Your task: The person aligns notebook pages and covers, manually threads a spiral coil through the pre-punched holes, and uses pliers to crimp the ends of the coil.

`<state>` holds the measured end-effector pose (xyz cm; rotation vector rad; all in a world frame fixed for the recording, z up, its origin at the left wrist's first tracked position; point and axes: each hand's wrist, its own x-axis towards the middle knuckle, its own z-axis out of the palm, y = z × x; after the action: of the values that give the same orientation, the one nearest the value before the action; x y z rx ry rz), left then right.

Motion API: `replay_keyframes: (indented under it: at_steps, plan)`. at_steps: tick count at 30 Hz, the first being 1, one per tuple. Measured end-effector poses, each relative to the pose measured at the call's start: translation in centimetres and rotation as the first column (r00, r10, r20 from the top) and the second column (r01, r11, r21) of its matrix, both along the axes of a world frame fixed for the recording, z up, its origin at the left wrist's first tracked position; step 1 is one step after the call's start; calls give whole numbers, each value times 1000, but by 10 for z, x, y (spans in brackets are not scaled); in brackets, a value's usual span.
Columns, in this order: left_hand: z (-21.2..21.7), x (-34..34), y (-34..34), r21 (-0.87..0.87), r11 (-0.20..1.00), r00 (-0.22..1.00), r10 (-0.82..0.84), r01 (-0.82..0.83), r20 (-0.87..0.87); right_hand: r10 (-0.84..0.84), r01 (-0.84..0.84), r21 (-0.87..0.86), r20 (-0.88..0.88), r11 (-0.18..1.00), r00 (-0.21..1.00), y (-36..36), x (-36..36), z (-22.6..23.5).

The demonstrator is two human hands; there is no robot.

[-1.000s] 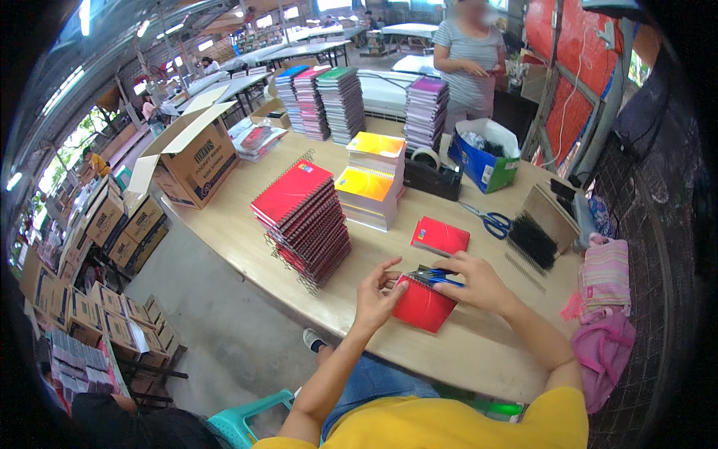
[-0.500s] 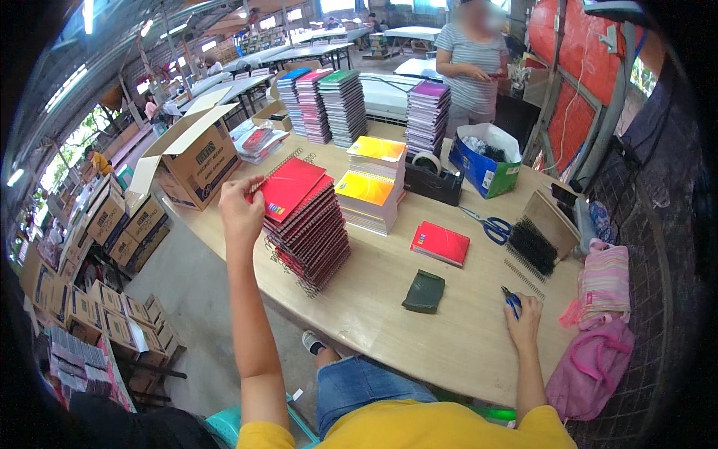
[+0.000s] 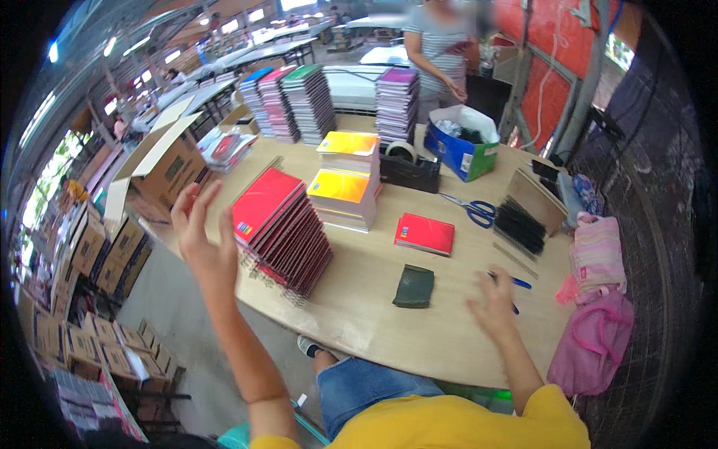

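Since half a second ago my left hand (image 3: 200,238) has lifted off the red spiral notebook stack (image 3: 283,228), fingers spread, empty. Right hand (image 3: 493,303) rests open beside the blue pen (image 3: 516,283).

A long wooden worktop (image 3: 374,329) with a rounded near edge runs from 6 o'clock up toward 12 o'clock. Beyond it, at 11 to 12 o'clock, rows of pale tables (image 3: 262,52) recede into a big open hall. The floor (image 3: 164,299) at 8 o'clock is bare grey concrete. Brown cardboard boxes (image 3: 90,247) are stacked along the floor from 9 down to 7 o'clock, and one open carton (image 3: 161,168) stands at the worktop's edge at 10 o'clock. Daylight comes in through openings (image 3: 45,179) at 9 o'clock, and bright strip lights (image 3: 127,49) shine overhead at 10 to 11 o'clock. Red panels (image 3: 553,75) in a grey frame close the side at 1 o'clock. A person stands at 12 o'clock behind the worktop.
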<state>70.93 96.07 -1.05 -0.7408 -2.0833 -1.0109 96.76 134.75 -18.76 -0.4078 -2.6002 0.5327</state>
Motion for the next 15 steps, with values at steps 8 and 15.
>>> replay_keyframes:
  at_steps: [8, 15]
  plan:
    - [-175, -42, 237, -224, 957, 887, -62, 182, 457, 355, -352, -62, 70, 934, 932, -63, -69, -11]
    - [-226, -100, 264, -256, 934, 613, 51, 251, 788, 146, -146, 1, -68, 989, 987, 35, -32, -19]
